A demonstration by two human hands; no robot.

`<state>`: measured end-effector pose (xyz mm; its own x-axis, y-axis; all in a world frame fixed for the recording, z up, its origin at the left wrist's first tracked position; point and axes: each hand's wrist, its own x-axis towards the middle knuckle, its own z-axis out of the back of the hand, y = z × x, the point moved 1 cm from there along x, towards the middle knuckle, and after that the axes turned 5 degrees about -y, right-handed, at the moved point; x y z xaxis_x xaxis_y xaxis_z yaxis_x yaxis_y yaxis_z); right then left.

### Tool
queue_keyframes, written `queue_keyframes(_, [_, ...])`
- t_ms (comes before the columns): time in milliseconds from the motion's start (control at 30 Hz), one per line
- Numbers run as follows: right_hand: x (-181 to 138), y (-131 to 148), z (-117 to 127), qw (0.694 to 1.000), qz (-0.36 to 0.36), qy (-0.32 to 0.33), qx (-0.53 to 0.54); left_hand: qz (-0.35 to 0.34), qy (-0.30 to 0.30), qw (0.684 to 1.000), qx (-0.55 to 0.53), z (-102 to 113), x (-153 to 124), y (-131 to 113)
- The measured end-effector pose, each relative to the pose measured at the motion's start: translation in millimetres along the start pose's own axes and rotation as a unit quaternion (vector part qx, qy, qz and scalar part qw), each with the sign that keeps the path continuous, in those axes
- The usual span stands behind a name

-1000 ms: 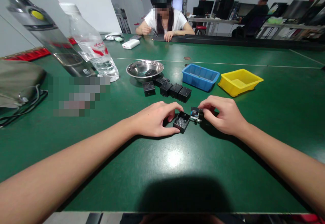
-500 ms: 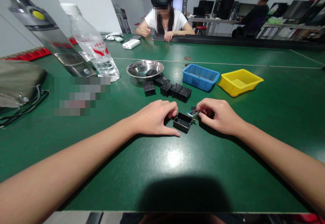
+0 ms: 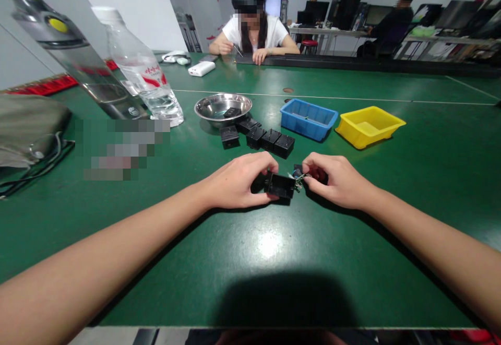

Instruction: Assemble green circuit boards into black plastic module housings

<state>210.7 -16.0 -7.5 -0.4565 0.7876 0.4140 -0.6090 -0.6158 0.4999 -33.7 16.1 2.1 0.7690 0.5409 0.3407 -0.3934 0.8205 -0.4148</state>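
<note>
left hand (image 3: pixel 240 182): thumb and fingers partly spread, gripping the black box (image 3: pixel 281 188) by its left end, open side tipped toward the table's (image 3: pixel 176 261) near edge. right hand (image 3: pixel 340 180): nearly closed, pinching the circuit board (image 3: pixel 300 177) at the box's right edge; i cannot tell if they touch. beyond: black cases (image 3: pixel 270 139), bowl (image 3: pixel 203 115), blue tray (image 3: pixel 305 126).

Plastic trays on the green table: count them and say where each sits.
2: the blue tray, right of the steel bowl, and the yellow tray, right of the blue one, beyond the right hand. No others show.
</note>
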Motion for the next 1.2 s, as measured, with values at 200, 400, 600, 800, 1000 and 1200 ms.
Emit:
queue_keyframes(200, [0.1, 0.0, 0.0, 1.000, -0.002, 0.003, -0.001, -0.003, -0.047, 0.998, -0.049, 1.2, -2.4, -0.8])
queue_keyframes(400, [-0.4, -0.7, -0.4, 1.000, -0.001, 0.004, -0.001, 0.000, -0.034, 0.999, -0.028, 0.8, -2.7, -0.2])
queue_keyframes(600, [-0.9, -1.0, 0.0, 1.000, -0.008, 0.009, -0.001, -0.021, -0.009, 0.999, 0.043, 1.6, -0.4, -0.2])
queue_keyframes(800, [-0.4, -1.6, -0.4, 1.000, -0.001, 0.009, -0.006, -0.044, -0.009, 0.998, 0.044, 0.2, 0.3, 0.7])
queue_keyframes(1000, [-0.4, -1.1, -0.2, 1.000, -0.001, 0.010, -0.005, -0.052, -0.015, 0.998, 0.046, -0.5, 0.1, 1.1])
queue_keyframes(1200, [-0.5, -0.9, -0.2, 1.000, -0.001, 0.008, -0.004, -0.046, -0.014, 0.998, 0.046, -0.7, 0.0, 1.5])
